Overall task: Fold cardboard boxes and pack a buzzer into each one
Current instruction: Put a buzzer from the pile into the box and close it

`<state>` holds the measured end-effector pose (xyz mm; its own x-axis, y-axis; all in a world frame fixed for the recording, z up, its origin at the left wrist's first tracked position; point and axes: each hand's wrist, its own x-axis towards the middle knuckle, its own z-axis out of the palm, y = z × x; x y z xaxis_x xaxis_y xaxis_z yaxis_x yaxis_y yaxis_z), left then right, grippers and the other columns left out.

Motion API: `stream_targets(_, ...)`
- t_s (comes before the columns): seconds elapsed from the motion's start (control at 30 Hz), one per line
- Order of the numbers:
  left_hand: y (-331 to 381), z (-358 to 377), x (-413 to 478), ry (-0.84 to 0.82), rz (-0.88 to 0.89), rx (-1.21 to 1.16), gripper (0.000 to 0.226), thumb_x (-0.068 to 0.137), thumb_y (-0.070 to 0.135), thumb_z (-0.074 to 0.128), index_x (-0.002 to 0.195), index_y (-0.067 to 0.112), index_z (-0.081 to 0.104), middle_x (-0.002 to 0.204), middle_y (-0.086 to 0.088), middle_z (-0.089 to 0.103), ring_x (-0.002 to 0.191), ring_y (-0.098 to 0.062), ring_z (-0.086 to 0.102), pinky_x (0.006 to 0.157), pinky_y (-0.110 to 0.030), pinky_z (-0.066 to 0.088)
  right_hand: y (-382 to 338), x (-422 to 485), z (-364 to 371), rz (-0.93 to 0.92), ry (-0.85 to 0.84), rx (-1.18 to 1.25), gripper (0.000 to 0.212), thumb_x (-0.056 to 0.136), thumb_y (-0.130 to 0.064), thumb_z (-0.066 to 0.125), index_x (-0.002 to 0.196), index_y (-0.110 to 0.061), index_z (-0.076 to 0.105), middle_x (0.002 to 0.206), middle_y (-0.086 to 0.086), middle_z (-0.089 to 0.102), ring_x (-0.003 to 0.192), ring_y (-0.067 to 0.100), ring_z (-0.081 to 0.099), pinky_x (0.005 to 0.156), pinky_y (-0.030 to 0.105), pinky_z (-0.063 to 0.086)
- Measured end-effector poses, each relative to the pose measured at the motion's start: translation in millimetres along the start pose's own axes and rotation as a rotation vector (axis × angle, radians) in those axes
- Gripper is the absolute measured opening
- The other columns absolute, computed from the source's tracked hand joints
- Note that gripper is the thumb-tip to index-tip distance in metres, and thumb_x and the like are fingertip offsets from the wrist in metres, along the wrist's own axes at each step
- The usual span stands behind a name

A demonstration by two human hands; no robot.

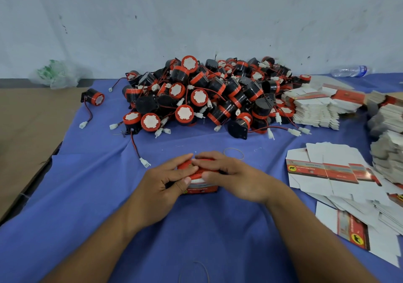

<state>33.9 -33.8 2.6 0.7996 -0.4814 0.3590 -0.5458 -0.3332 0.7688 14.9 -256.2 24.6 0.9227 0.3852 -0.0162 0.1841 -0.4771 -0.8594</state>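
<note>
A small red cardboard box [199,187] stands on the blue cloth at the centre, and both hands hold it. My left hand [168,179] grips its left side, thumb pressed on the front top edge. My right hand [229,174] lies over its top and right side, fingers curled on the red flap. What is inside the box is hidden. A big pile of black-and-red buzzers [207,95] with red wires and white plugs lies beyond the hands. Flat unfolded boxes [327,169] lie to the right.
Stacks of flat boxes [314,108] fill the right side up to the table edge. One buzzer [93,97] sits apart at the far left. A rubber band [233,153] lies just past my right hand. Brown cardboard [28,130] covers the left; a bottle [349,70] lies by the wall.
</note>
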Motion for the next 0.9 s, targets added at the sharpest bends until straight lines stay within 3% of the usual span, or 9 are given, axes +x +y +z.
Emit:
stream_targets(0.1,2.4,1.1,-0.2,0.014,0.019,0.037,0.034,0.092,0.002,0.063,0.122,0.019,0.068,0.138,0.019,0.051,0.126,0.012,0.045,0.102,-0.01,0.04,-2.0,-1.4,0.6,0.036,0.012,0.167,0.037,0.106,-0.021,0.046,0.142,-0.019,0.055,0.15,-0.012,0.041,0.136,0.0,0.043,0.114,0.024,0.036)
stream_targets(0.17,1.5,1.3,0.0,0.031,0.042,0.077,0.034,0.09,0.002,0.065,0.121,0.018,0.068,0.138,0.018,0.051,0.126,0.014,0.043,0.101,-0.007,0.037,-1.7,-0.9,-0.2,0.014,0.028,0.167,0.039,0.104,-0.016,0.05,0.143,-0.018,0.054,0.147,-0.006,0.047,0.133,0.007,0.048,0.114,0.031,0.04)
stream_targets(0.3,-1.8,0.7,-1.5,0.01,0.063,0.14,0.043,0.082,0.031,0.073,0.124,0.024,0.065,0.138,0.026,0.045,0.134,0.014,0.033,0.109,-0.007,0.028,-1.3,1.1,0.5,-0.009,0.014,0.227,0.041,0.101,-0.009,0.056,0.141,-0.021,0.055,0.136,-0.003,0.061,0.122,0.014,0.06,0.107,0.035,0.048)
stream_targets(0.37,-2.1,1.7,-1.0,0.028,0.081,0.134,0.042,0.082,0.026,0.072,0.123,0.023,0.065,0.135,0.029,0.045,0.131,0.018,0.034,0.106,-0.005,0.028,1.0,1.6,3.1,0.006,0.022,0.309,0.04,0.101,-0.007,0.055,0.138,-0.02,0.057,0.135,-0.001,0.062,0.123,0.016,0.06,0.108,0.035,0.047)
stream_targets(0.53,0.1,2.7,-1.0,0.004,0.104,0.107,0.038,0.085,0.024,0.065,0.122,0.02,0.068,0.139,0.014,0.053,0.127,0.008,0.046,0.103,-0.01,0.037,4.6,1.1,-1.0,0.069,0.005,0.51,0.041,0.098,0.006,0.049,0.132,-0.014,0.061,0.133,0.01,0.064,0.125,0.026,0.059,0.108,0.038,0.047)
stream_targets(0.67,-0.3,1.7,-4.5,-0.047,0.091,0.104,0.038,0.085,0.027,0.067,0.123,0.024,0.068,0.143,0.016,0.048,0.13,0.006,0.043,0.103,-0.01,0.037,2.7,0.3,-0.4,0.097,0.024,0.431,0.042,0.094,0.004,0.06,0.133,-0.013,0.059,0.13,0.013,0.064,0.12,0.026,0.062,0.103,0.037,0.051)
stream_targets(0.77,-2.4,3.1,-2.4,-0.016,0.079,0.15,0.039,0.087,0.016,0.071,0.124,0.027,0.066,0.142,0.018,0.047,0.131,0.005,0.042,0.108,-0.014,0.036,2.2,-0.2,6.1,0.06,0.06,0.269,0.041,0.097,-0.008,0.062,0.137,-0.019,0.058,0.133,0.005,0.061,0.122,0.019,0.06,0.107,0.034,0.048)
stream_targets(0.83,-1.1,4.7,-0.2,0.027,0.078,0.153,0.038,0.089,0.013,0.068,0.123,0.03,0.065,0.138,0.019,0.051,0.128,0.007,0.045,0.107,-0.015,0.036,2.5,-0.9,7.9,0.008,0.015,0.093,0.05,0.095,-0.025,0.069,0.141,-0.034,0.052,0.14,-0.01,0.051,0.127,0.003,0.052,0.109,0.025,0.043)
stream_targets(0.9,1.2,5.6,0.3,0.093,0.047,0.09,0.031,0.09,0.024,0.06,0.119,0.034,0.064,0.128,0.021,0.058,0.119,0.009,0.052,0.1,-0.014,0.043,2.1,-0.6,8.2,-0.037,0.012,-0.035,0.06,0.086,-0.031,0.078,0.133,-0.052,0.046,0.135,-0.02,0.049,0.123,-0.005,0.049,0.104,0.018,0.042)
